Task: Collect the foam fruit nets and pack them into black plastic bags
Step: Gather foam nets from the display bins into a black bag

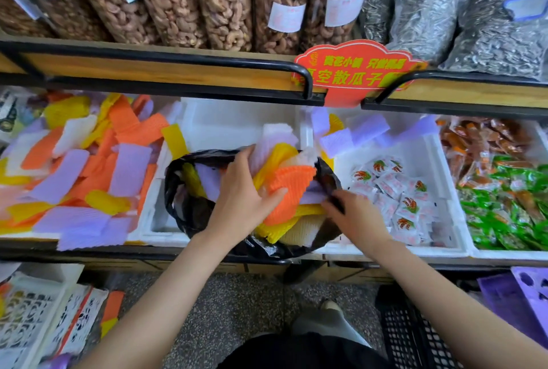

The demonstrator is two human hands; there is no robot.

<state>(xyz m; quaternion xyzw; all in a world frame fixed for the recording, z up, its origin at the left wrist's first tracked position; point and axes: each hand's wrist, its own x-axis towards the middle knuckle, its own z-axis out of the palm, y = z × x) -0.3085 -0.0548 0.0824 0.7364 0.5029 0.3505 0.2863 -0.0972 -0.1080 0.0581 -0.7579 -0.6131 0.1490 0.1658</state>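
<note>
Black plastic bag (178, 190): centre of frame, mouth open, sitting in a white foam crate (161, 225); we see nets already inside.
Foam nets (292, 187): orange, yellow and purple bundle fanned over the bag mouth, partly in.
Left hand (246, 193): we mark it gripping that bundle, thumb on the orange net, fingers against the purple ones.
Right hand (355, 214): fingertips pinch the bag rim, right side.
Loose nets (74, 176): mixed heap at left of frame, same shelf.
Sachets (403, 199): white tray just right of the bag.
Nut jars (225, 4): upper shelf, gold lids.
</note>
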